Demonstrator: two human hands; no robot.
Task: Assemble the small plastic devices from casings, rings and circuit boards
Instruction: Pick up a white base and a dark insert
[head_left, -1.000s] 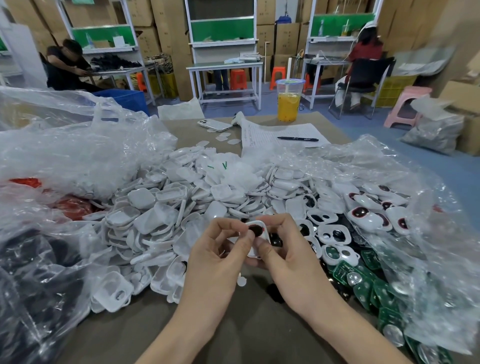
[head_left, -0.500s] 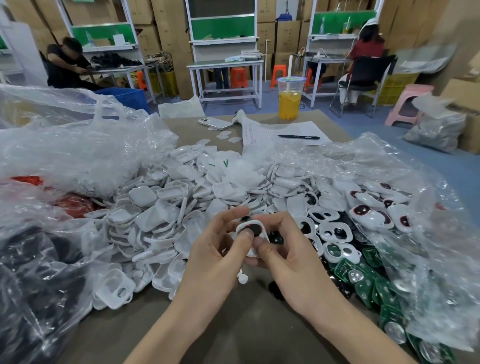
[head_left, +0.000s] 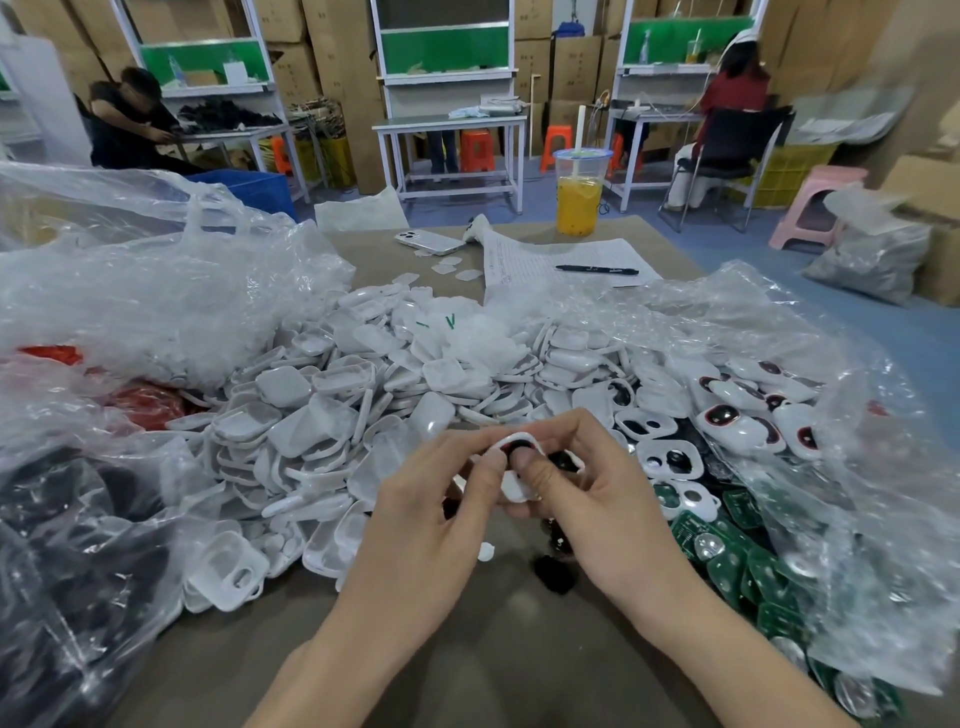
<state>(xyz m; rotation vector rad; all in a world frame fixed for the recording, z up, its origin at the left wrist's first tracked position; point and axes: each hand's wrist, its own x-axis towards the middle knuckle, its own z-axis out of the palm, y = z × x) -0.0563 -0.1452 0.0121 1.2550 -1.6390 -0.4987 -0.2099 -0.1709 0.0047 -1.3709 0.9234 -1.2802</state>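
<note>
Pinching: left hand and right hand both grip one white casing, thumbs together on its face.
Spot: just nearside of the casing pile.
Ring: dark ring just past thumb tips, at casing's pile-facing end.

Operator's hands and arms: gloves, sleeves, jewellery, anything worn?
No gloves: the left hand and right hand are bare. No ring, watch or wristband shows on either. Both forearms are bare down to the frame's lower edge, with no sleeve in view.
</note>
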